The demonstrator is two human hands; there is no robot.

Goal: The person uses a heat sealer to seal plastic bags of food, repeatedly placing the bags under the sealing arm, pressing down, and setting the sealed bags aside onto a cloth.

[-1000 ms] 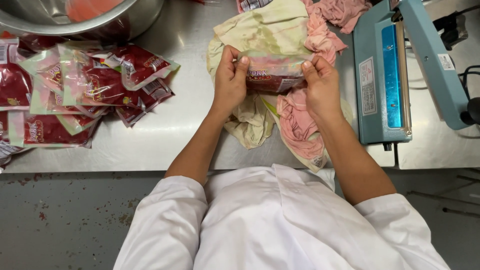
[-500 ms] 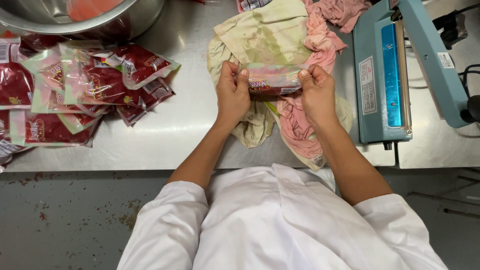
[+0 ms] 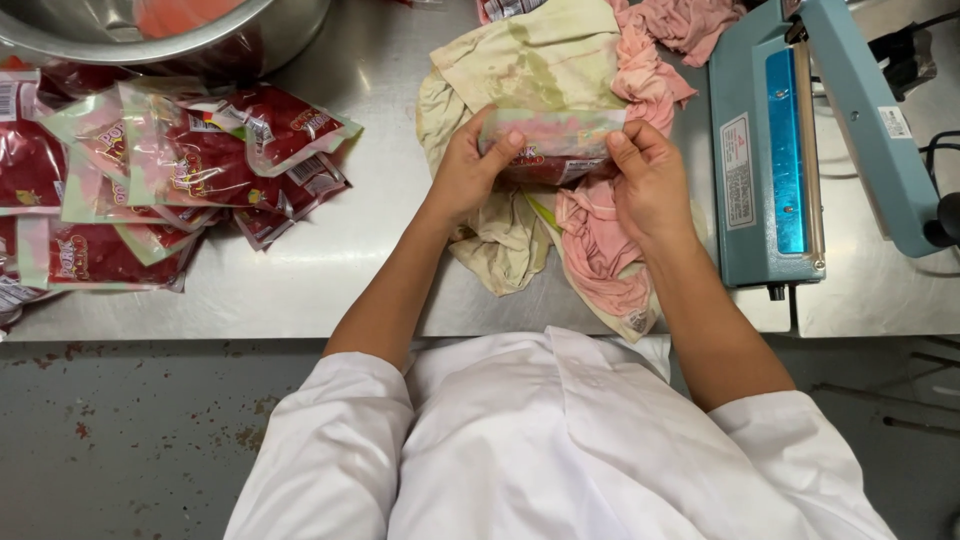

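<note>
A small clear pouch [image 3: 552,148] with red filling is held flat between both hands over a stained yellow and pink cloth [image 3: 540,60]. My left hand [image 3: 466,172] grips the pouch's left edge, thumb on top. Gripping the right edge is my right hand [image 3: 650,180], its thumb pressed on the pouch's upper strip. The lower half of the pouch is partly hidden by my fingers.
A blue heat sealer [image 3: 780,150] with its arm raised stands to the right. Several filled red pouches [image 3: 170,170] lie piled at the left. A large metal bowl [image 3: 170,35] sits at the back left on the steel table [image 3: 330,280].
Both hands with the pouch have shifted slightly away from me, over the cloth, and the thumbs have moved along the pouch's top strip.
</note>
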